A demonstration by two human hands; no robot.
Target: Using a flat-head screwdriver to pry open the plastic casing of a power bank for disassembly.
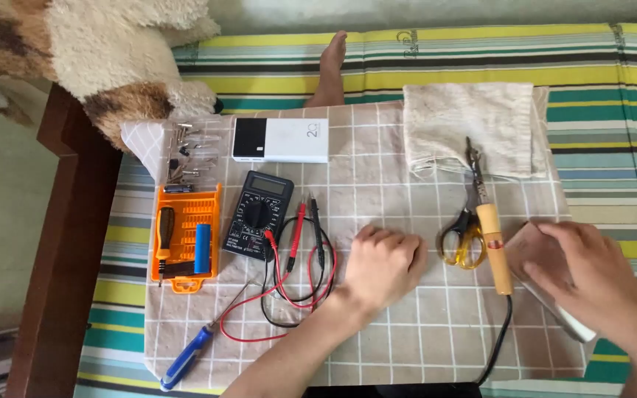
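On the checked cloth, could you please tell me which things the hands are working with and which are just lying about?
In hand:
right hand on a silvery flat object
left hand, a fist on the checked cloth

Lying about:
multimeter
scissors
soldering iron
blue screwdriver
orange tool tray

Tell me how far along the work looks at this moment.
Early. Laid out on the checked cloth: multimeter with leads, orange bit case, blue screwdriver, scissors, soldering iron. In hand: the right hand grips a grey flat object; the left hand rests fisted on the cloth. Left: every tool lies untouched.
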